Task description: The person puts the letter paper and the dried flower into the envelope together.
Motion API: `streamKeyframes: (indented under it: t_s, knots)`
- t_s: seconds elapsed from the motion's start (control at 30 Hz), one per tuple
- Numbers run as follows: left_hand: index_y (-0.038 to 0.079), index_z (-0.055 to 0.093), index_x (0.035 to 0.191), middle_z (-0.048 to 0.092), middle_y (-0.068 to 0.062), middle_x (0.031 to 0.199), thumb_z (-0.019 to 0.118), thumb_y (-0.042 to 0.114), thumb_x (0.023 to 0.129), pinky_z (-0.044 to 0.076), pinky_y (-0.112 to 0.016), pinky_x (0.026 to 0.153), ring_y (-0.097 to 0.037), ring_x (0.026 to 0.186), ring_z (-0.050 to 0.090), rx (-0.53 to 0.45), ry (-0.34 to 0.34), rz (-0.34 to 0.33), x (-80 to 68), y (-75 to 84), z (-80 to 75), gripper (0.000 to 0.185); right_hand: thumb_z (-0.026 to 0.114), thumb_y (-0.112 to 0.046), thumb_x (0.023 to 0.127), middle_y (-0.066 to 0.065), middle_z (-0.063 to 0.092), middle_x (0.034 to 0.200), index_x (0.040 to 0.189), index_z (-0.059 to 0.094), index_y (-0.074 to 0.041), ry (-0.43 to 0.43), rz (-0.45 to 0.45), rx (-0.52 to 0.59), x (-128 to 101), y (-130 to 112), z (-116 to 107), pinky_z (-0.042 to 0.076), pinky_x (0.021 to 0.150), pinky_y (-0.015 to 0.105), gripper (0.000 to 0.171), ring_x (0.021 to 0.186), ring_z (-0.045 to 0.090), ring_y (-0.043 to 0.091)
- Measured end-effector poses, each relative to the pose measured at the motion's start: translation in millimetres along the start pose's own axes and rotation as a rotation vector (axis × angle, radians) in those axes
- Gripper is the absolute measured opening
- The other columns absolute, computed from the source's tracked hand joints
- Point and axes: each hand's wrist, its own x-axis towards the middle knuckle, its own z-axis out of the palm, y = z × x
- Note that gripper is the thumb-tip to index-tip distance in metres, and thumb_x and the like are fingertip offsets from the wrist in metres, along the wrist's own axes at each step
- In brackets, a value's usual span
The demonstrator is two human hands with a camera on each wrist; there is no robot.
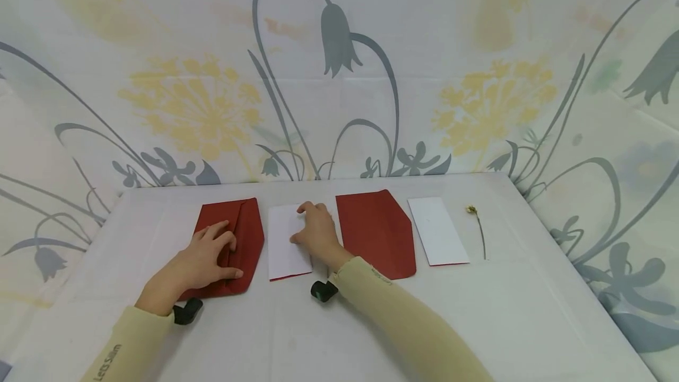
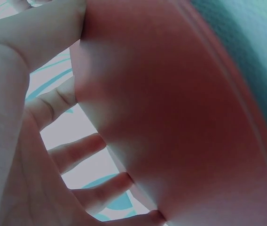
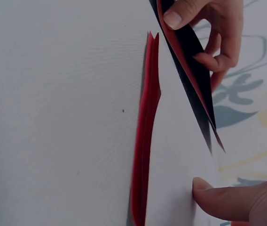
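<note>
Red envelope (image 1: 233, 249) at table's (image 1: 339, 335) left, its flap lifted by left hand (image 1: 204, 261), thumb and fingers pinching it. Right hand (image 1: 317, 231) lies flat, fingers relaxed, on adjacent white card (image 1: 283, 252).

Red envelope (image 1: 241, 243): dark red paper, pointed flap end toward far side, lies flat on counter at left of row. Flap side up, long edge lifted slightly; left hand (image 1: 204, 261) grips that raised edge, fingers (image 1: 220, 231) curled over it, thumb along near side.

White card (image 1: 283, 246): plain white rectangle with thin red edge at near end, lies flat just right of red envelope, long side running away from viewer. Right hand (image 1: 317, 231) rests on far half, fingertips pressing down.
</note>
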Motion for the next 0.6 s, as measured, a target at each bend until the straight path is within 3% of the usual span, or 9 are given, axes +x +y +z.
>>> streamKeyframes:
  t_s: [0.3,0.6]
  knots:
    - [0.019,0.051,0.095,0.03,-0.03,0.15,0.086,0.036,0.076,0.049,-0.068,0.076,-0.064,0.128,0.028,0.005,0.003,-0.004,-1.0,-3.0,1.1,0.044,0.089,-0.007,0.072,0.012,0.056,0.113,0.118,0.061,-0.011,-0.006,0.037,0.022,-1.1,-6.1,-1.1,0.05,0.079,0.035,0.054,0.092,0.056,0.024]
    - [0.018,0.051,0.096,0.028,-0.029,0.151,0.086,0.037,0.076,0.05,-0.067,0.076,-0.063,0.129,0.026,-0.001,-0.019,-0.015,0.2,-1.9,0.9,0.044,0.081,0.001,0.075,0.005,0.063,0.1,0.114,0.067,-0.009,0.041,-0.063,0.028,-1.3,-0.6,0.4,0.048,0.082,0.035,0.042,0.092,0.058,0.021]
